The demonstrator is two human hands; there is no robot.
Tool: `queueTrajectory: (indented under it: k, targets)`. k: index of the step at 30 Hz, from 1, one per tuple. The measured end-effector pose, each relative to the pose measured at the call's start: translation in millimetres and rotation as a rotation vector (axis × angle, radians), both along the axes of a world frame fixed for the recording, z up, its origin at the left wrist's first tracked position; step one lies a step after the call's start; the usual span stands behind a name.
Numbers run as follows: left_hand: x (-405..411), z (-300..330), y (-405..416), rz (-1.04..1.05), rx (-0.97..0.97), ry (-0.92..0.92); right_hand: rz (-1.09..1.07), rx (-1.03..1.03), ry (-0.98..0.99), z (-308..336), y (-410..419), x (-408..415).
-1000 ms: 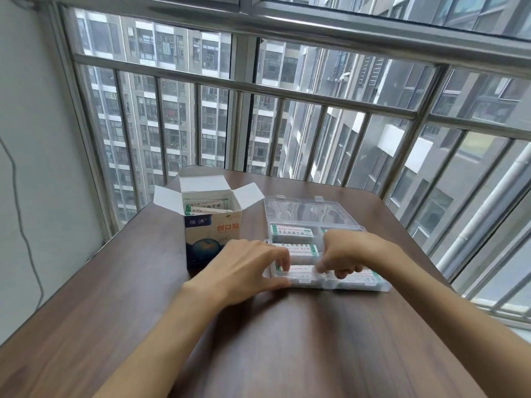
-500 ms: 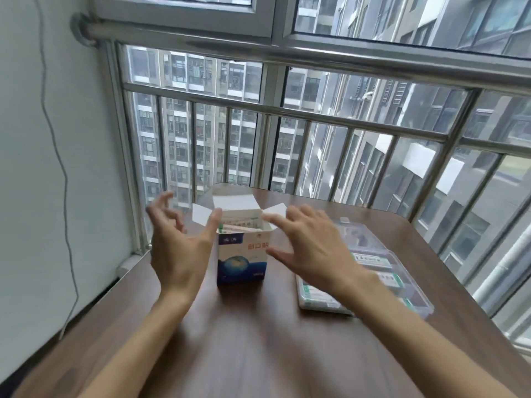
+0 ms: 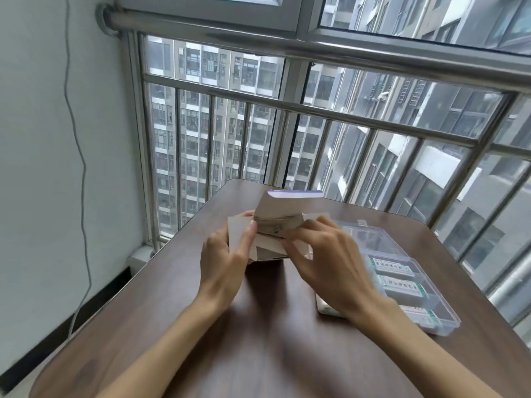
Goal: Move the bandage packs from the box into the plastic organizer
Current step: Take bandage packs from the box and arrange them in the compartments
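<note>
The cardboard bandage box (image 3: pixel 283 208) is tipped toward me at the middle of the brown table (image 3: pixel 267 334), its open mouth and white flaps facing me. A stack of bandage packs (image 3: pixel 277 225) shows inside the mouth. My left hand (image 3: pixel 225 261) grips the box's left side and flap. My right hand (image 3: pixel 324 259) reaches into the mouth with its fingertips on the packs. The clear plastic organizer (image 3: pixel 442 314) lies to the right with its lid open, and three packs (image 3: pixel 390 265) lie in its compartments.
A steel window railing (image 3: pixel 316 110) and glass run along the table's far edge. A white wall with a hanging grey cable (image 3: pixel 83 179) stands on the left. The table's rounded near-left corner (image 3: pixel 48 372) is close to the frame's bottom.
My hands left the organizer and went to the box. The box, upright half a second ago, now tilts toward me in my left hand, with my right fingers at its mouth.
</note>
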State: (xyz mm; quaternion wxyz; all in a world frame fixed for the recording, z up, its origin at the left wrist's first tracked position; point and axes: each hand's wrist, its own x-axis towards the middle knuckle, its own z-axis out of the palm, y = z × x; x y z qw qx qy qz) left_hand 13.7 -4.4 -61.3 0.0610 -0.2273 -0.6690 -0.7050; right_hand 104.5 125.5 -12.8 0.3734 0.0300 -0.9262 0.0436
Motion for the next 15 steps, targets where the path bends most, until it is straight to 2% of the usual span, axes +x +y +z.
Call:
queueTrajectory:
  k: [3, 7, 9, 11, 15]
  targets:
    - [3, 6, -2, -0.017, 0.061, -0.014, -0.098, 0.002, -0.282, 9, -6, -18]
    - [7, 12, -4, -0.064, 0.098, -0.048, -0.259, 0.191, -0.654, 13, -6, -40]
    - [6, 13, -4, -0.075, 0.093, -0.046, -0.285, 0.184, -0.846, 20, -8, -47]
    - [7, 13, -4, -0.091, 0.090, -0.056, -0.307, 0.144, -0.927, 28, -11, -52]
    - [7, 15, -5, -0.088, 0.112, -0.084, -0.295, 0.156, -0.887, 32, -17, -53]
